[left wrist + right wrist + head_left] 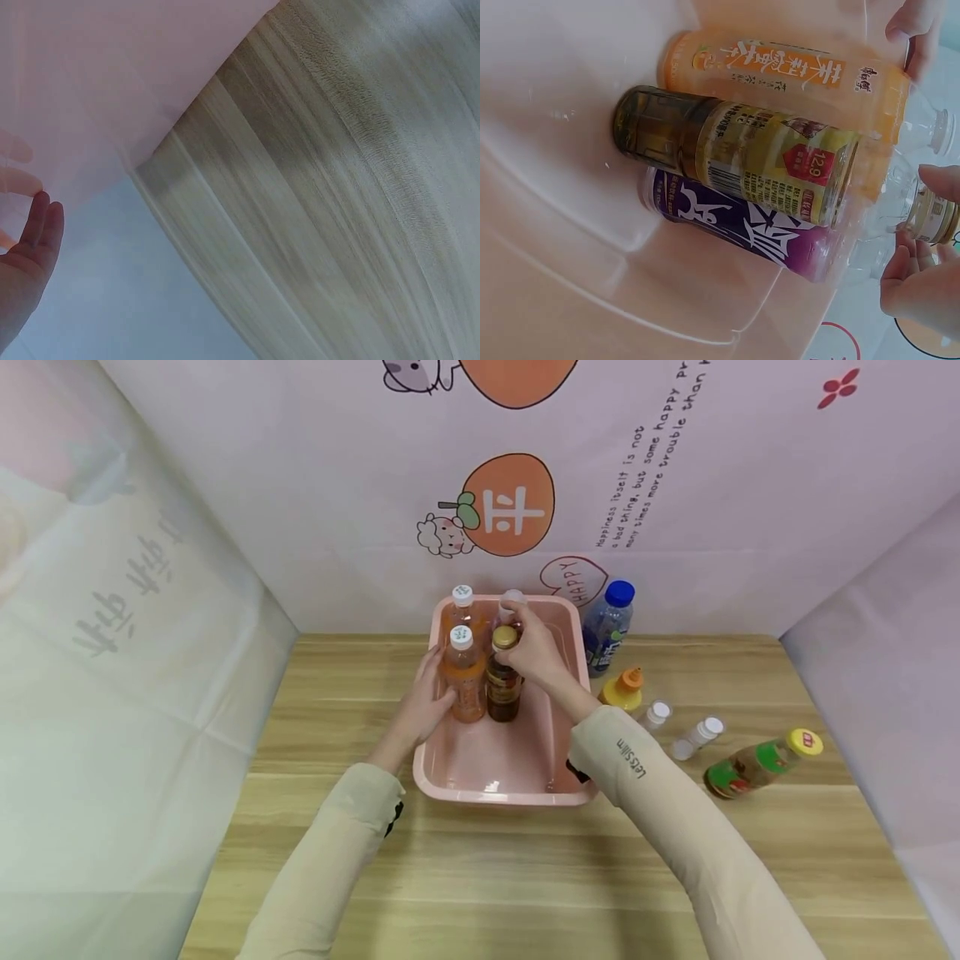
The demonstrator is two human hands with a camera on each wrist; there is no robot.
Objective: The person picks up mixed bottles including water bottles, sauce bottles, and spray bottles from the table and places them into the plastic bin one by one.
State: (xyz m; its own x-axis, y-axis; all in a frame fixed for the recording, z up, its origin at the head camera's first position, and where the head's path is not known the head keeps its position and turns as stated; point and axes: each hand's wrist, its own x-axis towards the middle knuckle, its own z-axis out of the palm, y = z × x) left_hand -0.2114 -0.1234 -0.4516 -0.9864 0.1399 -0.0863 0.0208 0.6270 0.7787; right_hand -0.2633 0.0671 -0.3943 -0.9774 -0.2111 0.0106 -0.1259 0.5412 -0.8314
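Observation:
A pink plastic basin (495,796) stands on the table against the back wall. My right hand (534,647) reaches in from the right. Thumb and fingers pinch the neck of a brown bottle with a gold cap (780,157), which stands upright inside. Against it are an orange drink bottle (467,681) and a purple-labelled bottle (735,221); another white-capped orange bottle (462,602) is behind. My left hand (422,706) rests at the basin's left rim, fingers fairly straight against the outer wall (112,97) and thumb inside, close to the front orange bottle.
Right of the basin stand a blue-capped bottle (609,627) and a yellow squeeze bottle (622,692). Beyond them are two small white-capped bottles (656,714) and a yellow-capped bottle with a green label (757,767), apparently lying on the wooden table (480,877). Printed cloth walls (337,510) enclose the table.

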